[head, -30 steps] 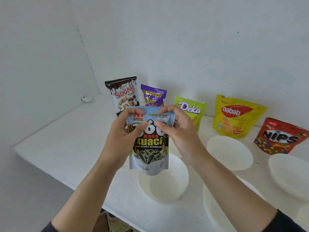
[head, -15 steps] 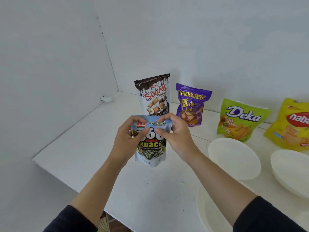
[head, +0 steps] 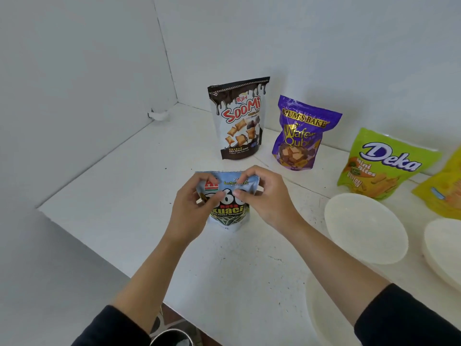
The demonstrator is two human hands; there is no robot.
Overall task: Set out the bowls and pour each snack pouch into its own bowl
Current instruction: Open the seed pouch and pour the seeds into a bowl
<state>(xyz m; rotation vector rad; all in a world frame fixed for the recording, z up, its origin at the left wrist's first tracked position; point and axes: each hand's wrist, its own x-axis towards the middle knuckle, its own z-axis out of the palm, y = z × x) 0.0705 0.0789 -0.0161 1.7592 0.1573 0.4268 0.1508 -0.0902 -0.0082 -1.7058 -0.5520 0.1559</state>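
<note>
Kuaci pouch pinched at top by L hand & R hand fingers, curled tight

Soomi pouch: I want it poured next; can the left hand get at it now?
Likely not yet: the left hand pinches the kuaci pouch. Otherwise nothing stands between it and the Soomi pouch.

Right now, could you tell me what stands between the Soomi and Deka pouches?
The purple Mum's Bake pouch stands there, seen in the head view.
</note>
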